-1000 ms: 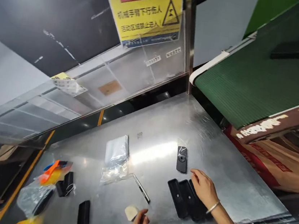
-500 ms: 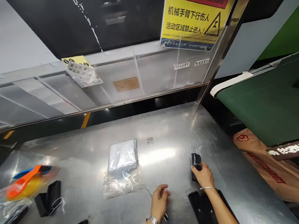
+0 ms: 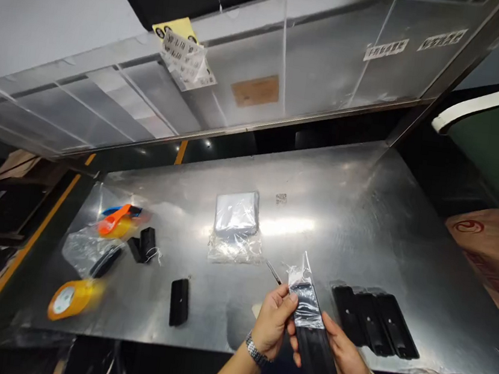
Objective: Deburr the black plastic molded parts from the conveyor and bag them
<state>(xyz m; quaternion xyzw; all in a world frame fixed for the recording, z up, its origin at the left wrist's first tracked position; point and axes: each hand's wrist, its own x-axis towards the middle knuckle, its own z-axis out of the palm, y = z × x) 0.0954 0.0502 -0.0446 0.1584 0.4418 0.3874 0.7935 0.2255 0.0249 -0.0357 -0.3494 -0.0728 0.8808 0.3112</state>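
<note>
A long black case with clear plastic film over its upper part is held between both hands near the table's front edge. My left hand, with a metal watch at the wrist, pinches its left side by the film. Around its right side and underside wrap the fingers of my right hand, which has a bangle. A thin metal tool pokes out beyond my left hand. Several black cases lie side by side on the right. Behind my hands is a stack of clear bags.
On the metal table at left are an orange tape dispenser, a yellow tape roll, small black parts and a black case. A clear panel spans the back.
The right hand has come back toward the left with the black case, and both hands now hold it. The view has shifted, bringing the yellow tape roll and the table's front edge into sight.
</note>
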